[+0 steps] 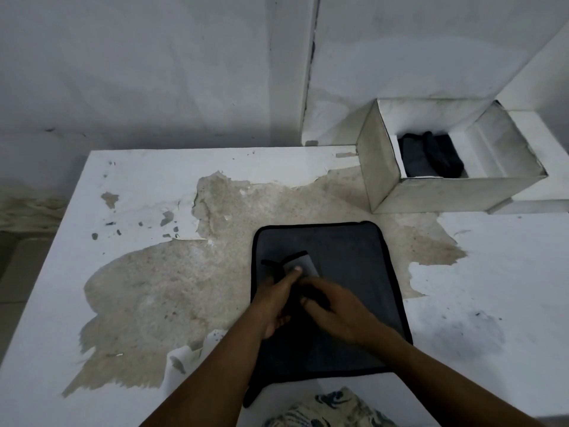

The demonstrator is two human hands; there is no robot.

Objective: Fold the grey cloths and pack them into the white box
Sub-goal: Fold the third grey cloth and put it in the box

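Both hands work close together: left hand (274, 303) and right hand (335, 312) grip a small half-folded grey cloth with black trim (300, 266) over 1 flat black-edged grey cloth (354, 257) near the peeling white table's (123, 180) front edge. Folding looks underway; next it needs carrying to the open white cardboard box (446, 192) at the far right corner.

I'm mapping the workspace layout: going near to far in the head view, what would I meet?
Nearest first: patterned fabric at the bottom edge → flat grey cloth, where the left hand and right hand grip a smaller grey cloth → white box holding dark folded cloths → wall.
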